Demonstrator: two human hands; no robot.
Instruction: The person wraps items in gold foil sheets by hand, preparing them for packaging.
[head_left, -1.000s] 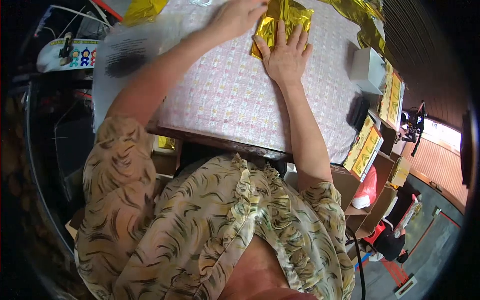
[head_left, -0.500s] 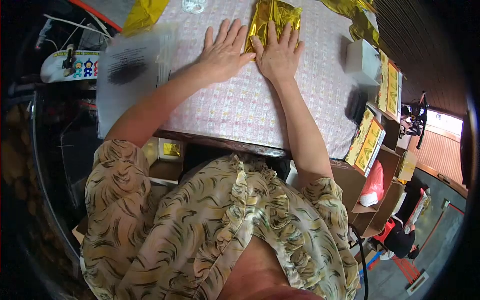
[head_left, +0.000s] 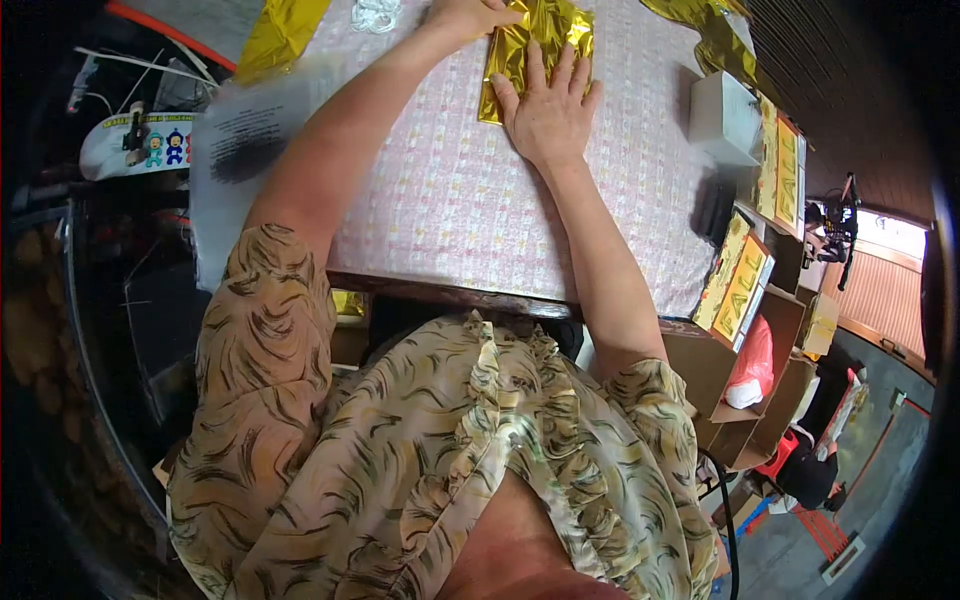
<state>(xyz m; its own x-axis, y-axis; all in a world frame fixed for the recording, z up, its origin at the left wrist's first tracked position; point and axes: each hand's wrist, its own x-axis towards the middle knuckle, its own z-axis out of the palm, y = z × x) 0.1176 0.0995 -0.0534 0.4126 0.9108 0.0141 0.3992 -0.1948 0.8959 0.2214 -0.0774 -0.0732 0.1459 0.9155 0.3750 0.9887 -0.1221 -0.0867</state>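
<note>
Has shifted the left hand (head_left: pixel 462 19) since half a second ago: from flat on the cloth (head_left: pixel 430 190) beside the foil (head_left: pixel 510 62), out to the foil's far left side. Keeps the right hand (head_left: pixel 552 122) on the foil as before.

In the head view, has the foil lying on the cloth, ahead of the body and partly under the right hand. Spreads the right fingers over it, palm down at its near edge, gripping nothing. Bends the left fingers in at its upper left; cannot tell whether pinching it or only touching. Has white loops (head_left: pixel 376 14) left of the left hand, a gold sheet (head_left: pixel 282 35) farther left, and a printed sheet (head_left: pixel 240 140) beside the left forearm. At right, has a second gold sheet (head_left: pixel 725 48), a white box (head_left: pixel 720 118), a black object (head_left: pixel 714 208) and a carton (head_left: pixel 738 285) lettered FALL.
</note>
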